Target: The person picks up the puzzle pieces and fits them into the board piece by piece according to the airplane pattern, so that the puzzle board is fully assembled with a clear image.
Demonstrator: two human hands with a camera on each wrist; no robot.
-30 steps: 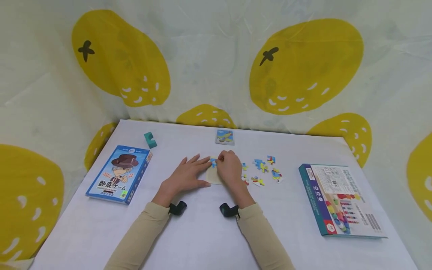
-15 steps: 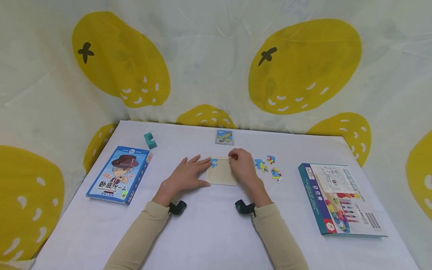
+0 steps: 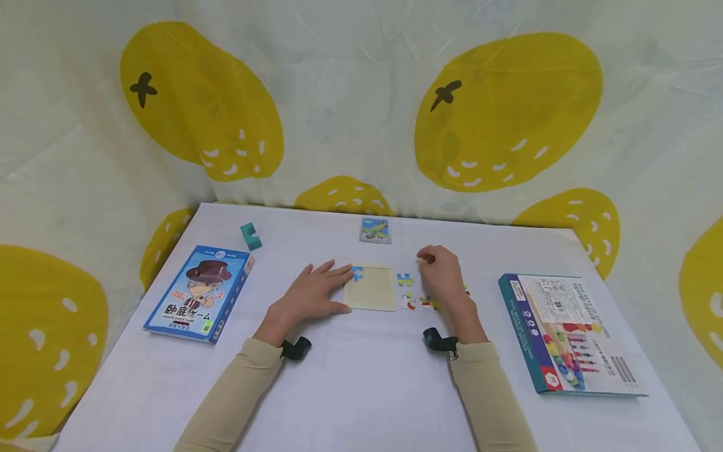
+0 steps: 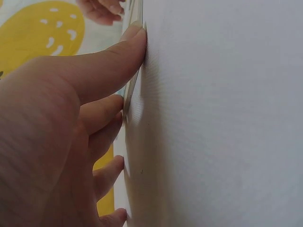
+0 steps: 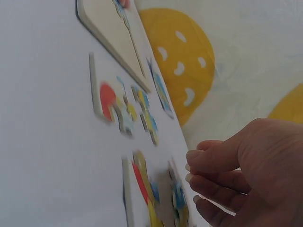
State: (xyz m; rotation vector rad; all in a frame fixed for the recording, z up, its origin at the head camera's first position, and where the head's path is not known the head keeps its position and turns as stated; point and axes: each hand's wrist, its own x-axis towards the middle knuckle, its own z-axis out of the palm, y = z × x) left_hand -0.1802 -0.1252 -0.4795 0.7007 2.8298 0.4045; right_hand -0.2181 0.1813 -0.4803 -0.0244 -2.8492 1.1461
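Note:
In the head view my left hand (image 3: pixel 313 294) lies spread at the left side of a shallow wooden puzzle tray (image 3: pixel 369 294). Its thumb and index finger touch the tray's edge. One blue jigsaw piece (image 3: pixel 358 274) sits in the tray's far left corner. Right of the tray, my right hand (image 3: pixel 443 276) hovers over loose jigsaw pieces, fingers loosely curled, nothing visible in them. A blue-yellow piece (image 3: pixel 404 280) and a white-red piece (image 3: pixel 408 302) lie between tray and hand. Other pieces are partly hidden under this hand; the right wrist view shows a red-and-yellow piece (image 5: pixel 144 189) beside it.
Behind the tray lies a small airplane picture (image 3: pixel 375 231). A blue game box (image 3: pixel 200 292) and a teal notched block (image 3: pixel 251 236) are on the left. On the right lies a large flat box (image 3: pixel 570 336). A lemon-patterned curtain (image 3: pixel 350 125) borders the table's back.
My right hand has moved right, from over the tray's far left corner to above the loose pieces, uncovering the blue piece in the tray. The left hand has stayed put.

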